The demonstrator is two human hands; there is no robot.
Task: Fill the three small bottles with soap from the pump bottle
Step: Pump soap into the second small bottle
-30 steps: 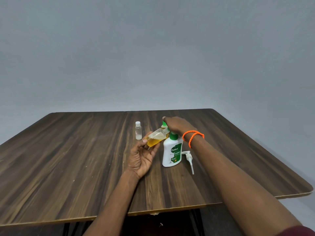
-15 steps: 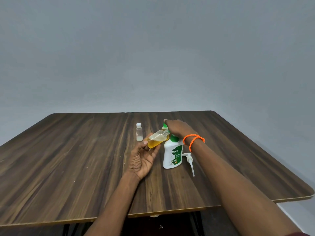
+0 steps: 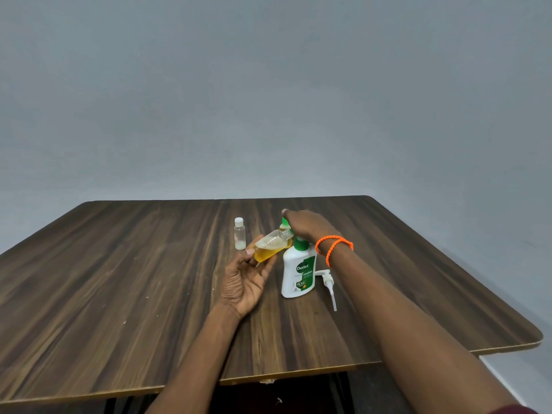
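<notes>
Here, head view: wooden table (image 3: 119, 279). Left hand (image 3: 246, 279) held small clear bottle (image 3: 270, 248) tilted, half full of amber soap, fingers curled under its base. Right hand (image 3: 307, 225) reached over to green cap (image 3: 286, 223) of second bottle behind; fingers' closure could not be told. White pump bottle (image 3: 298, 271) stood just beside, label read "Dettol", smaller print unreadable. Pump head (image 3: 328, 283) lay removed on table. Third small bottle (image 3: 239, 234) stood capped, near. Bottles judged light, thin plastic, slippery if soapy; best gripped round body.

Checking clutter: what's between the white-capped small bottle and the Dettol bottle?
Head view: the tilted small bottle of amber soap, held by the left hand, lies between white-capped bottle and Dettol bottle.
</notes>
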